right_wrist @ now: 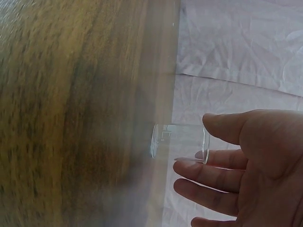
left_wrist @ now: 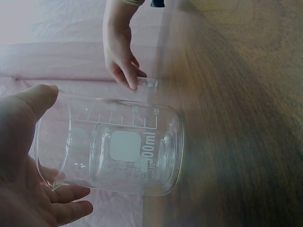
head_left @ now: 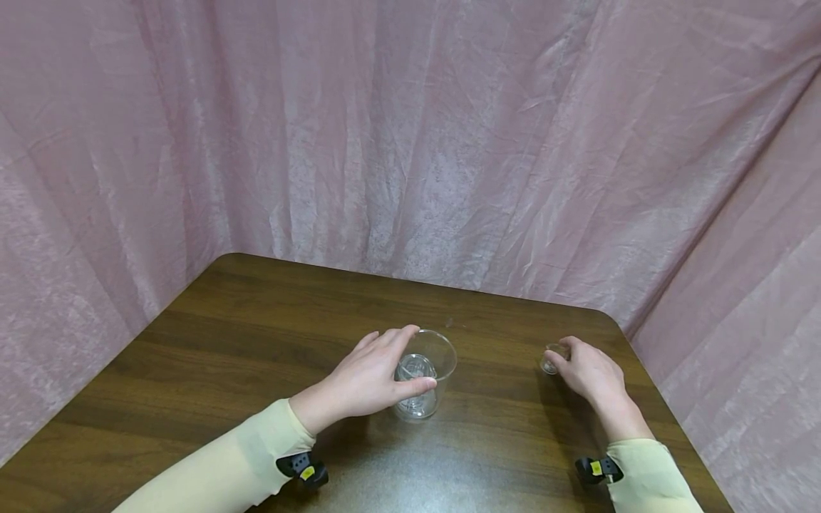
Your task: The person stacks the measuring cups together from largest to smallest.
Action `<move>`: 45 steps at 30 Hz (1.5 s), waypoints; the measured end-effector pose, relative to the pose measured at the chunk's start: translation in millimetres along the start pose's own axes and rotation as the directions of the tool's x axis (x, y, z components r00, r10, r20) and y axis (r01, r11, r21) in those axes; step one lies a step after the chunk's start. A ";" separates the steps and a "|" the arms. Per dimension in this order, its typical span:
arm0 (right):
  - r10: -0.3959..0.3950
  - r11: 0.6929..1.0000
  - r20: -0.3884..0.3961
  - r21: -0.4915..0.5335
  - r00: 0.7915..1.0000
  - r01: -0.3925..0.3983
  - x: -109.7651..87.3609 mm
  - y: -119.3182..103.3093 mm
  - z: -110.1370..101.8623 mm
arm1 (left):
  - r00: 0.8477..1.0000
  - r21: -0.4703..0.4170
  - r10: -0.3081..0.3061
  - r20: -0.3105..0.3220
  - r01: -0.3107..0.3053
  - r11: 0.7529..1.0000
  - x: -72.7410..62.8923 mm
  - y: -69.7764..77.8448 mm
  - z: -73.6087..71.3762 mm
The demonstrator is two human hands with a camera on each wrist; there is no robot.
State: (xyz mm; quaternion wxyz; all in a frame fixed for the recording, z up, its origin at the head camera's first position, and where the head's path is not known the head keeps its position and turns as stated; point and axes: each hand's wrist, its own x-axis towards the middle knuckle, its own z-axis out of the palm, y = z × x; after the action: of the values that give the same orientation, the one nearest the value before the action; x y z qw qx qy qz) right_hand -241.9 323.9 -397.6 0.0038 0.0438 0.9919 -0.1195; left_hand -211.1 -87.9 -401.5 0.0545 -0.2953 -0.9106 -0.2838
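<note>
A large clear glass beaker [head_left: 444, 370] with white volume marks stands upright near the middle of the table. Smaller glass [head_left: 415, 367] shows inside it, apparently at least one nested beaker. My left hand [head_left: 368, 377] spans the large beaker's mouth from the left, thumb on the near side of the rim and fingers on the far side. Toward the right, my right hand [head_left: 590, 370] pinches a small clear beaker [right_wrist: 182, 139] near its rim, between thumb and fingers. In the right wrist view that beaker is upright relative to the tabletop, its base close to the wood.
The dark wooden table [head_left: 224, 342] has rounded far corners. Pink curtains [head_left: 410, 142] hang behind it and along both sides. A faint pale mark [head_left: 449, 323] shows on the wood beyond the large beaker. Each wrist wears a black strap device [head_left: 304, 470].
</note>
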 end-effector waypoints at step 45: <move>-0.067 0.997 -0.081 0.040 0.995 0.070 -9.0 -26.8 -8.3 | 1.000 0.001 0.005 0.003 -0.005 1.000 0.8 -1.1 0.6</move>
State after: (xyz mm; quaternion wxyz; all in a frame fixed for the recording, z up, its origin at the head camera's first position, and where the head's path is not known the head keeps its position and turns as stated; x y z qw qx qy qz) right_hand -235.3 299.2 -383.0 -0.0405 0.0145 0.9893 -0.1391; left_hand -212.3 -87.8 -402.3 0.0541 -0.2981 -0.9100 -0.2829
